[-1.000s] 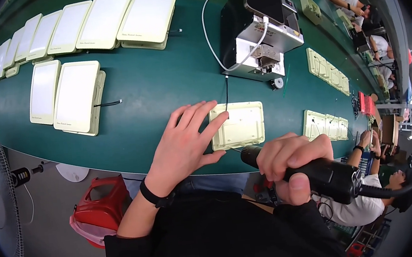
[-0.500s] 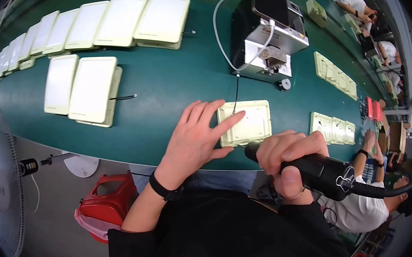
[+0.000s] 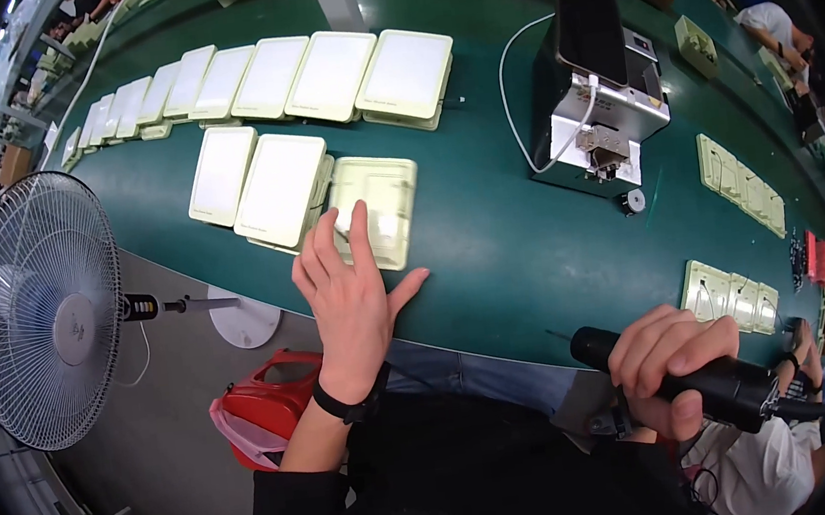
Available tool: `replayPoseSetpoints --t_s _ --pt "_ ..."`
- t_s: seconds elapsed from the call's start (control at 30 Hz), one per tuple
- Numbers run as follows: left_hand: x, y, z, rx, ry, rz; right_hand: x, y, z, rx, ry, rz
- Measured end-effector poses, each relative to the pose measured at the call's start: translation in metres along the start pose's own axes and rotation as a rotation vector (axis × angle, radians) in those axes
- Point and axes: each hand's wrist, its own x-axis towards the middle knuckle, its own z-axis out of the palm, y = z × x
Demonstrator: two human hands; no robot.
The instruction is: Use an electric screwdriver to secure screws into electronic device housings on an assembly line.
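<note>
My left hand point(image 3: 348, 289) has its fingers spread over a cream plastic housing point(image 3: 391, 199); its fingertips overlap the near-left part. Whether they press on it I cannot tell. Close to that housing, on its left, two cream units with white faces lean in a row, the nearest being a white-faced unit point(image 3: 282, 189). My right hand point(image 3: 674, 356) is wrapped round a black corded electric screwdriver point(image 3: 738, 392), held over the table's front edge with its thin bit pointing left. Nothing touches the bit.
A long row of white-faced units point(image 3: 331, 77) runs along the back left. A black and silver machine point(image 3: 597, 97) with a white cable stands right of centre. More cream housings point(image 3: 728, 295) lie at right, near a co-worker. A fan point(image 3: 73, 328) and red bag point(image 3: 286, 396) are at lower left.
The cream housing has moved left, from in front of me to beside the white-faced units, with my left hand over it. My right hand still grips the screwdriver. The whole view has shifted.
</note>
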Motion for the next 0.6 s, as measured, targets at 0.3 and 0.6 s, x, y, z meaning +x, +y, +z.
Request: replayPoseSetpoints --t_s 0.3,0.6 --pt "0.022 0.018 0.023 0.204 -0.097 0.209 -0.026 -0.045 -0.037 -0.097 0.066 -0.075" --pt "0.009 0.181 0.012 -0.411 -0.173 0.652 -0.051 -0.133 -0.057 -0.333 0.118 -0.278"
